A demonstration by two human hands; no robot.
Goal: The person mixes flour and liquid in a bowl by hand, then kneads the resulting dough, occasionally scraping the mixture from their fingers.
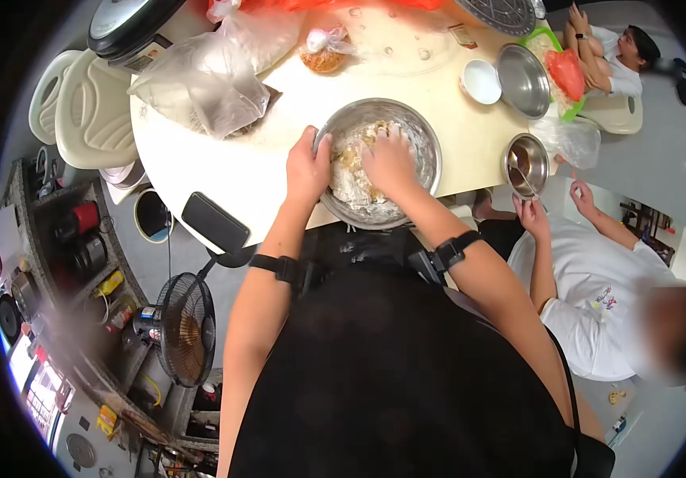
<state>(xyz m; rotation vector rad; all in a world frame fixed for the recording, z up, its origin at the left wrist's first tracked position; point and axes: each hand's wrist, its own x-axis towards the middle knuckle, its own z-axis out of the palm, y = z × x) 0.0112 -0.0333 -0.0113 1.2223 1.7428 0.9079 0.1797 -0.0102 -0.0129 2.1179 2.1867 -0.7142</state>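
Observation:
A metal mixing bowl [432, 151] stands at the near edge of the table. Inside lies rough, floury dough [348, 183] with yellowish wet patches. My left hand [309, 169] grips the bowl's left rim, thumb on the inner side. Down in the bowl, my right hand [391, 163] has its fingers curled into the dough, and flour coats them. The fingertips are partly hidden by the mixture.
A phone [215, 223] lies at the table's left edge, near a fan [186, 328]. Plastic bags [207, 84] lie behind. To the right are a white bowl [481, 82], a metal basin [523, 80] and a small metal bowl [540, 151] held by a co-worker's hand [533, 217].

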